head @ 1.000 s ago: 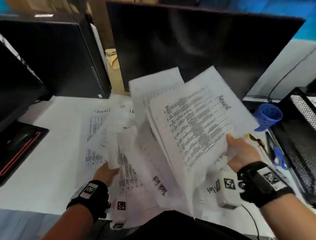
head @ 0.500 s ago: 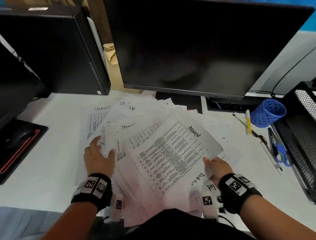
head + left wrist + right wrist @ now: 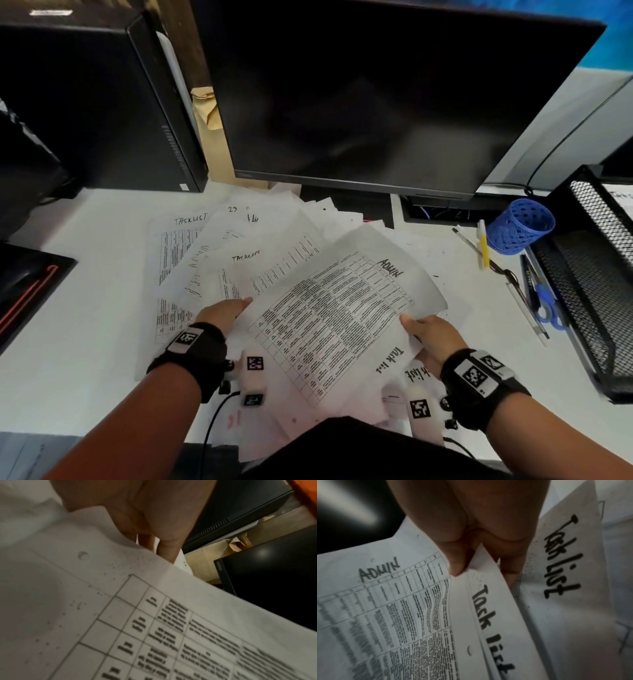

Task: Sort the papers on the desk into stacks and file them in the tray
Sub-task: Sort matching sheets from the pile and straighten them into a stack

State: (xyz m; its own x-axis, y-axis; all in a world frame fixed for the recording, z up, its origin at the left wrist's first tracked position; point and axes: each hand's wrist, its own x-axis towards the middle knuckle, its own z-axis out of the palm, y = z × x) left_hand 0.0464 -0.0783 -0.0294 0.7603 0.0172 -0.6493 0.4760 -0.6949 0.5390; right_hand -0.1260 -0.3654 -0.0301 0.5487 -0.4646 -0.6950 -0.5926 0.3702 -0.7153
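Many printed sheets lie fanned out on the white desk (image 3: 85,325). The top sheet (image 3: 342,315) carries a table and the handwritten word ADMIN. My right hand (image 3: 424,330) pinches its right edge together with a "Task list" sheet (image 3: 489,622), thumb on top and fingers underneath. My left hand (image 3: 233,308) rests at the ADMIN sheet's left corner with its fingers fairly straight. In the left wrist view those fingers (image 3: 164,550) reach past the sheet's edge (image 3: 154,615) onto the papers beneath. The black mesh tray (image 3: 589,274) stands at the right edge of the desk.
A dark monitor (image 3: 376,102) stands behind the pile and a black computer tower (image 3: 96,102) at back left. A blue mesh pen cup (image 3: 520,226) lies tipped over with pens, a yellow marker (image 3: 483,246) and blue scissors (image 3: 548,308) beside the tray. A black pad (image 3: 27,284) sits far left.
My right hand has lowered the raised bundle of sheets onto the pile. My left hand has slid right from the left papers to the ADMIN sheet's corner.
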